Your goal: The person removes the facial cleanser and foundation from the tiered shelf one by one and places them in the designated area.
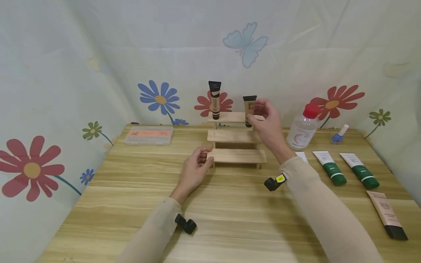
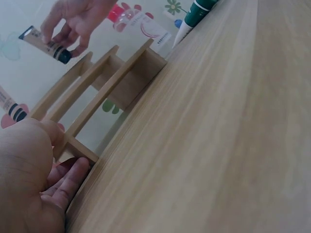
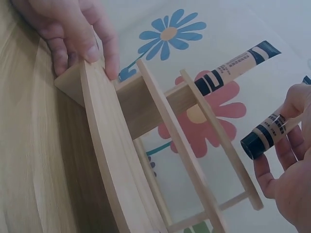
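A small three-step wooden stand (image 1: 237, 156) is on the table, its steps rising toward the back. With thumb and fingers, my left hand (image 1: 194, 168) grips the left end of its lowest step. My right hand (image 1: 269, 122) pinches a beige tube with black ends (image 1: 249, 109), upright with its cap down, near the top step's right part. In the right wrist view that tube's cap (image 3: 256, 142) appears apart from the step. Another beige-and-black tube (image 1: 215, 101) stands cap down at the top step's left end.
A clear flat case (image 1: 149, 135) lies back left. To the right are a red-capped bottle (image 1: 303, 129), blue nail polish (image 1: 338, 135), white-and-green tubes (image 1: 330, 168), one partly behind my right forearm, and a pink BB tube (image 1: 385, 210). A flowered curtain (image 1: 184, 62) hangs behind the table.
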`<move>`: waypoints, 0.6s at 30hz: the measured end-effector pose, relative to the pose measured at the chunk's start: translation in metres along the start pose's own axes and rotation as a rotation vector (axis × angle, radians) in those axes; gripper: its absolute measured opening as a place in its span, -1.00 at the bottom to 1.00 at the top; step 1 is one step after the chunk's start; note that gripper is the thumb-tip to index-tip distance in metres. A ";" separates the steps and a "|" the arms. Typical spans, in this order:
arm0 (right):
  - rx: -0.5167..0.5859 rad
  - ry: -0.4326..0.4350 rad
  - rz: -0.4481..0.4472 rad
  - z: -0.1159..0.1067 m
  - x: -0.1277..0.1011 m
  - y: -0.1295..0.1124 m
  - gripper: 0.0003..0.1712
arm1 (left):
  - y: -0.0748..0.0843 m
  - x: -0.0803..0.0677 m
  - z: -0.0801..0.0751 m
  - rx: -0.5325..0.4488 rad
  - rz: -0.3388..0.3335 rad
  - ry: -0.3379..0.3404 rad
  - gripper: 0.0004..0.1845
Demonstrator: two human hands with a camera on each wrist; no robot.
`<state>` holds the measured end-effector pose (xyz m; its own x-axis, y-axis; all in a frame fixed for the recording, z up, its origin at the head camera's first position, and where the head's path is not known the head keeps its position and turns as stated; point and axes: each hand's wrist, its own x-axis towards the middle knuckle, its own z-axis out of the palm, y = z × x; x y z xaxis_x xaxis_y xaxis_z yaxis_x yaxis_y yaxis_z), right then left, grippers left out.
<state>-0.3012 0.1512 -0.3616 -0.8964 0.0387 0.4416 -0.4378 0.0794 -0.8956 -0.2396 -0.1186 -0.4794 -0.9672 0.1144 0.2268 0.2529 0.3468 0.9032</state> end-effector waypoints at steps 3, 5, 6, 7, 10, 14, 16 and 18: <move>-0.025 0.004 -0.002 -0.008 -0.007 -0.004 -0.53 | -0.001 0.000 -0.002 0.002 -0.001 -0.002 -0.67; -0.033 0.014 0.001 -0.015 -0.012 -0.007 -0.54 | -0.002 0.000 -0.001 0.002 0.001 -0.004 -0.67; -0.034 0.016 0.001 -0.018 -0.015 -0.008 -0.54 | -0.002 0.000 -0.001 0.003 0.003 -0.003 -0.67; -0.039 0.018 0.000 -0.022 -0.019 -0.009 -0.54 | -0.002 0.000 -0.001 0.003 0.004 -0.002 -0.66; -0.053 0.020 -0.004 -0.036 -0.029 -0.012 -0.54 | -0.003 0.000 0.000 0.005 0.007 -0.002 -0.67; -0.092 0.031 -0.013 -0.057 -0.046 -0.016 -0.51 | -0.003 0.000 0.001 0.004 0.008 0.000 -0.67; -0.108 0.044 -0.015 -0.067 -0.054 -0.018 -0.50 | -0.003 0.000 0.001 0.001 0.010 0.003 -0.67; -0.109 0.063 -0.008 -0.077 -0.062 -0.020 -0.51 | -0.003 0.000 0.000 0.003 0.010 0.004 -0.66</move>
<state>-0.2317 0.2237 -0.3667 -0.8854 0.0995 0.4541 -0.4315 0.1873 -0.8824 -0.2402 -0.1196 -0.4822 -0.9647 0.1144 0.2370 0.2624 0.3490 0.8996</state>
